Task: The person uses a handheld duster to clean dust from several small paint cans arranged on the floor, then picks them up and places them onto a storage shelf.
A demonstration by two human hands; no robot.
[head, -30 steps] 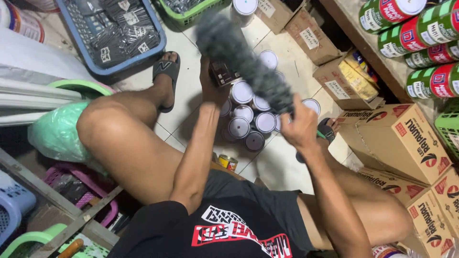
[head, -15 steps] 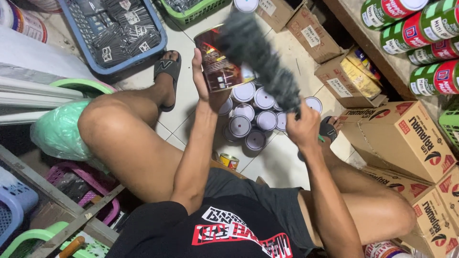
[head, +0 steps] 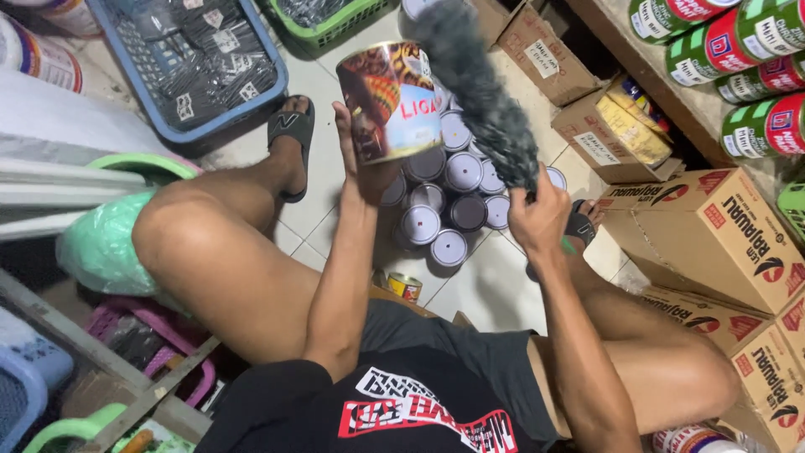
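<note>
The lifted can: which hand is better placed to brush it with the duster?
Right. The right hand already grips the grey duster beside the can, while the left hand is busy holding that can.

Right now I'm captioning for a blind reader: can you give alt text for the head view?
A seated person's left hand lifts a printed can while the right hand holds a grey fluffy duster against it, above clustered cans on the tiled floor.

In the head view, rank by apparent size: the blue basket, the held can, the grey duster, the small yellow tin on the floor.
1. blue basket
2. grey duster and held can: similar, both near the camera, unranked
3. small yellow tin
</note>
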